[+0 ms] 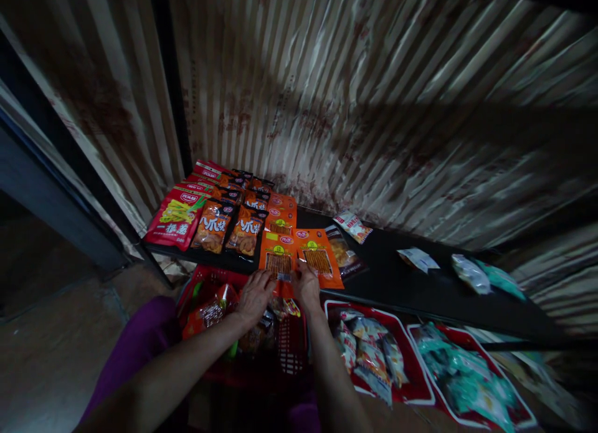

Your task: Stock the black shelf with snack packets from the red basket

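On the front edge of a dark shelf lies an orange snack packet (279,253) with a see-through window showing brown sticks. My left hand (256,296) grips its lower left edge, fingers bent and thumb hidden. At its lower right side my right hand (306,285) is closed, fingertips pressed on the packet's edge. A second orange packet (316,253) lies flat just right of it, partly behind my right hand. More orange packets (282,212) are lined up behind. Black-and-orange snack bags (245,229) and a red snack bag (176,214) stand in rows to the left.
Below the shelf (387,268) are a red basket (292,346) of mixed packets, a basket (415,364) of white bags and another basket (516,399) of green bags. A dark packet (344,253) and a few loose bags (418,258) lie rightward. Corrugated sheeting (299,96) stands behind.
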`<action>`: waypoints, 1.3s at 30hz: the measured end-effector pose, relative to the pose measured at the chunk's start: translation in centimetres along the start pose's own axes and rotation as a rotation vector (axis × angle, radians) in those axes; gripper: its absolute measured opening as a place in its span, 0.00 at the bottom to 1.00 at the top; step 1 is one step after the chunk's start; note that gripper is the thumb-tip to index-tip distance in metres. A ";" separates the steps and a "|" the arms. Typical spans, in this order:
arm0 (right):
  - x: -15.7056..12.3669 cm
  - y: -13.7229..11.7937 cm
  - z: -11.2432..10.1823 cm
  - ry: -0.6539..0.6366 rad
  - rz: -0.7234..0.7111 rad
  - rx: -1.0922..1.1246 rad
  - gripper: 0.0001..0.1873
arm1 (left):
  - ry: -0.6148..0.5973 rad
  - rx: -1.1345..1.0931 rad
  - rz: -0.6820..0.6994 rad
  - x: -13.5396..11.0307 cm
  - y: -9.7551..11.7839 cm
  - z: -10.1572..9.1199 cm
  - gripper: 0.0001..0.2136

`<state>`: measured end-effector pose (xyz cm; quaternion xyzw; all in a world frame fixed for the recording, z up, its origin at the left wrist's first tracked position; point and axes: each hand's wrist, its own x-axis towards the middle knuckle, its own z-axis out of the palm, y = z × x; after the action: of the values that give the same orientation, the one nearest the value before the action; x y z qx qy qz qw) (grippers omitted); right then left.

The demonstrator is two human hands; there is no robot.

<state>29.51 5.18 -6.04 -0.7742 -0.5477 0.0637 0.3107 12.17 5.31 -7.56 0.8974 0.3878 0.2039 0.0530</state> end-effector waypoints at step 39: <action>-10.5 -6.9 -0.9 0.025 0.547 1.523 0.23 | 0.144 -0.594 0.025 -0.9 5.5 -4.8 0.23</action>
<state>20.21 -3.08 -4.00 -0.4575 -0.1416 0.4841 0.7323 13.38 0.53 -2.12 0.8307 0.3029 0.3718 0.2829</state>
